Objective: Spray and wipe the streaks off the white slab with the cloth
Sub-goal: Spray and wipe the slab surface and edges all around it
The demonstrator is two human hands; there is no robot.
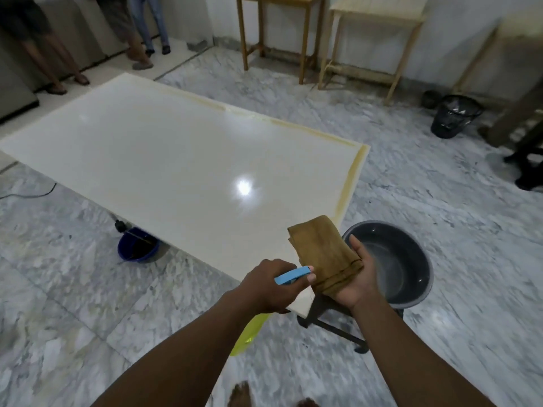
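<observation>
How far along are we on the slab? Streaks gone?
Not far. The slab's middle looks clean and glossy, but brown streaks run along its far and right edges. In hand: the left hand grips the spray bottle, and the right hand holds the folded cloth, both over the near corner. Left: spray and wipe those edges.

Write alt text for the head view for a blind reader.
A person's left hand grips a spray bottle and the right hand holds a brown cloth over the near corner of a white slab. Yellowish streaks line its far and right edges. A grey basin stands nearby.
</observation>
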